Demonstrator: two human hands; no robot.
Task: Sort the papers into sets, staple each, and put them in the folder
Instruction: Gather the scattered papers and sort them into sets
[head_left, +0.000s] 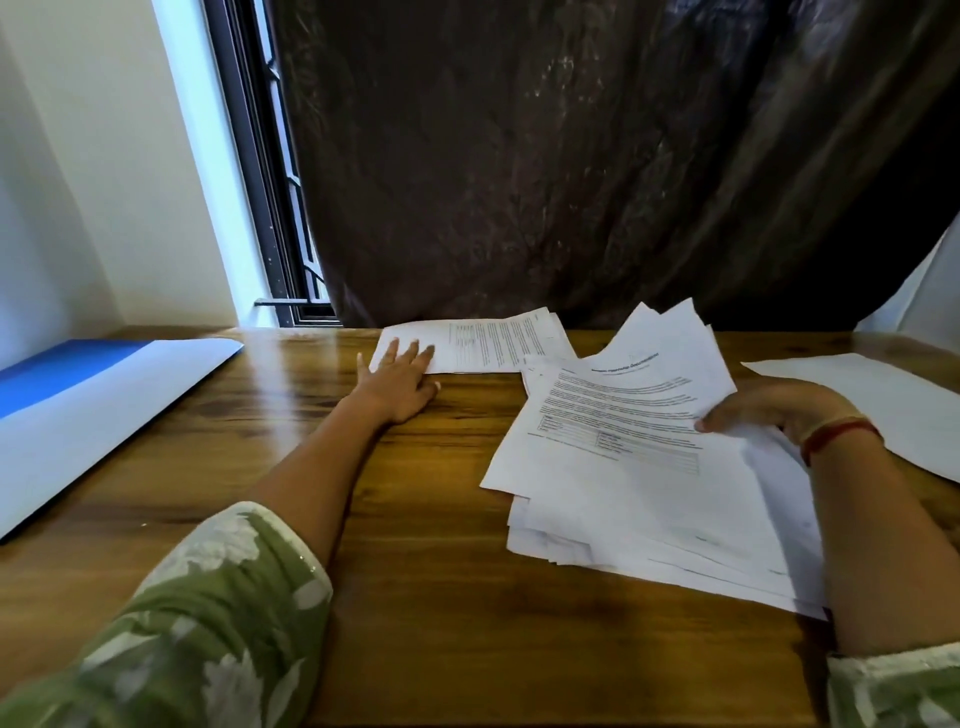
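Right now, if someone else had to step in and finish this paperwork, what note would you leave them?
Left hand: flat, fingers straight, pressing on the near corner of the printed sheets at the far edge of the table.
Right hand: its grip holds the fanned stack, whose lower part rests on the table.
Folder: blue and white, lying at the far left.
A white sheet lies at the far right.
Done: sorting has started, with sheets laid out apart from the stack.
Left: sort the rest of the stack, staple each set (no stapler in view), and file them.
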